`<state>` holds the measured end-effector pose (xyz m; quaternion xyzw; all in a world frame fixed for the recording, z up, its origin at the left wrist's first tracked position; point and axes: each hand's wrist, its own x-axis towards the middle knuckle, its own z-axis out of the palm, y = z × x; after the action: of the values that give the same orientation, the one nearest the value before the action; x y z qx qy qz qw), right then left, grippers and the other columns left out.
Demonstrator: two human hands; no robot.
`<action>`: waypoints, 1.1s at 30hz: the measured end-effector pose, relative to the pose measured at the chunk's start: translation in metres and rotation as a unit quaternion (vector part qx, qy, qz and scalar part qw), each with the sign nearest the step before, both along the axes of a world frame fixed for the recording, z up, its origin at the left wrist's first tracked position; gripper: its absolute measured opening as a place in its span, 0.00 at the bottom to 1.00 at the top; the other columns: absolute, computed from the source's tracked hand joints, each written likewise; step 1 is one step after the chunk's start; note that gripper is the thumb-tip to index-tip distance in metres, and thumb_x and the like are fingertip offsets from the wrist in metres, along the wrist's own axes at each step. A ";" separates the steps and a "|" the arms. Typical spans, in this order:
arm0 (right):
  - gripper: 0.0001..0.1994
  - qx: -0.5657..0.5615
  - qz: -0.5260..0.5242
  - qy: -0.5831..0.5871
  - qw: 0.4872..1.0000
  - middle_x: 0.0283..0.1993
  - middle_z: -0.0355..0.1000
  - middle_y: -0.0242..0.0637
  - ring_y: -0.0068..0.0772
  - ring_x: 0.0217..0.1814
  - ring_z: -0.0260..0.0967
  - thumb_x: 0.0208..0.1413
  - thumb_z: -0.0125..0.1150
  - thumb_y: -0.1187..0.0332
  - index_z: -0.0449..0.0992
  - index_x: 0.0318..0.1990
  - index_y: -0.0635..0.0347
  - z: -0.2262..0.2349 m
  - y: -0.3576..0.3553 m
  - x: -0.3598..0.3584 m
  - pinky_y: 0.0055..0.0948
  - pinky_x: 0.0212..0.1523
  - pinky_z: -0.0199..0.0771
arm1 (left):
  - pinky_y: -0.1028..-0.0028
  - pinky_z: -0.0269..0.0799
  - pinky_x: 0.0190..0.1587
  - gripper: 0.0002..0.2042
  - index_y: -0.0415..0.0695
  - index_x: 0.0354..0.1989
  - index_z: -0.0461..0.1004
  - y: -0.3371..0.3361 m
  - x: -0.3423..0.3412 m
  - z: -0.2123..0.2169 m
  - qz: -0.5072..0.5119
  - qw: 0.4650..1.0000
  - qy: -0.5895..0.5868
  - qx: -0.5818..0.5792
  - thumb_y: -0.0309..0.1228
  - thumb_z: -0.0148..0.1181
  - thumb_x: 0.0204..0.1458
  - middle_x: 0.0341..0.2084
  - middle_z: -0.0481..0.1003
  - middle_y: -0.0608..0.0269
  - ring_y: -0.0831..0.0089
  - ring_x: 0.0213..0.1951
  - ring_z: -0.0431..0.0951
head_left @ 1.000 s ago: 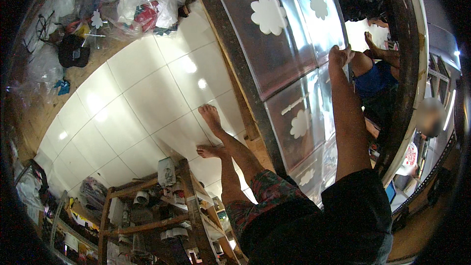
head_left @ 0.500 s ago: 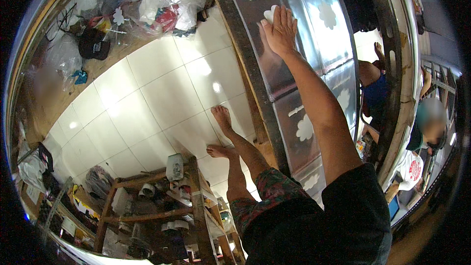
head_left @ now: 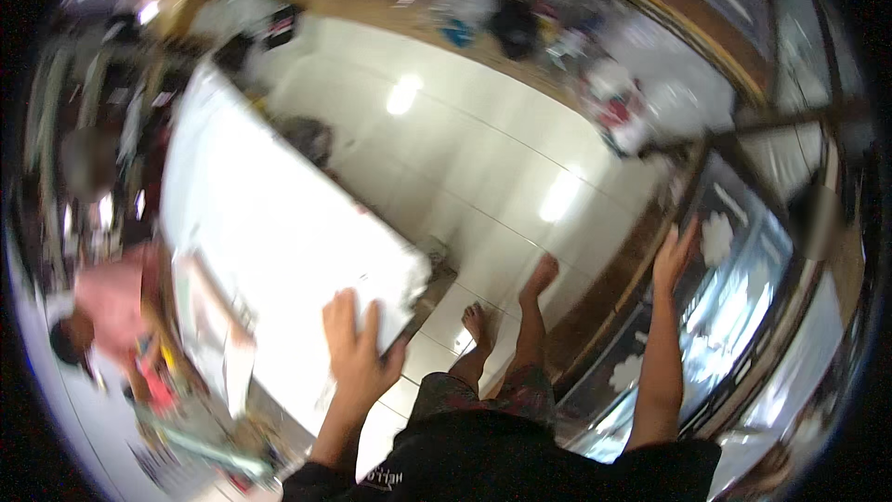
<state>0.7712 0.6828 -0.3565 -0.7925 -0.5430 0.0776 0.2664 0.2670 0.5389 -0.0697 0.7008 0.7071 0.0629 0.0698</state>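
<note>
Resting spread on the white desk (head_left: pixel 269 223), the left hand (head_left: pixel 358 344) is well left of the white flower (head_left: pixel 716 240), which lies just right of the nearer right hand (head_left: pixel 675 256), too blurred to tell its grip, on a dark desk (head_left: pixel 609 325) running near-left to far-right.

Floor tiles (head_left: pixel 446 181) glossy, throwing back lamp glare. Bench edge (head_left: pixel 609 316), dull wood. Sheet (head_left: pixel 729 316) alongside slick, dark, plastic-looking, full of reflections; pale flower shapes (head_left: pixel 716 240) flatter, near matt. Big white surface (head_left: pixel 269 223) smooth, paper or plastic, can't tell from here. Crumpled bags (head_left: pixel 678 84), clear shiny plastic. Black shirt (head_left: pixel 539 465), matt cloth.
</note>
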 end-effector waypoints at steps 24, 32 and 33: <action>0.25 -0.482 0.130 0.348 0.794 0.51 0.75 0.53 0.48 0.49 0.76 0.61 0.57 0.66 0.69 0.64 0.68 0.053 -0.257 -0.173 0.43 0.48 0.77 | 0.49 0.54 0.70 0.28 0.36 0.63 0.68 -0.298 -0.131 0.036 0.279 0.938 -0.124 0.167 0.34 0.64 0.54 0.65 0.62 0.38 0.43 0.68 0.59; 0.24 -0.450 0.158 0.378 0.793 0.61 0.68 0.50 0.56 0.50 0.75 0.67 0.50 0.68 0.58 0.69 0.65 0.082 -0.240 -0.240 0.44 0.48 0.80 | 0.46 0.43 0.73 0.30 0.35 0.64 0.65 -0.319 -0.143 0.019 0.323 0.936 -0.045 0.130 0.42 0.59 0.57 0.67 0.59 0.37 0.44 0.71 0.54; 0.23 -0.453 0.169 0.367 0.795 0.60 0.69 0.49 0.55 0.50 0.76 0.67 0.49 0.69 0.60 0.68 0.65 0.083 -0.244 -0.248 0.44 0.48 0.80 | 0.46 0.43 0.73 0.30 0.35 0.64 0.65 -0.318 -0.144 0.017 0.322 0.937 -0.046 0.130 0.42 0.59 0.57 0.67 0.59 0.37 0.44 0.71 0.54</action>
<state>0.5233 0.4390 -0.2731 -0.6301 -0.4331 0.6434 0.0385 0.1232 0.2214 -0.0524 0.4352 0.8764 0.2056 -0.0129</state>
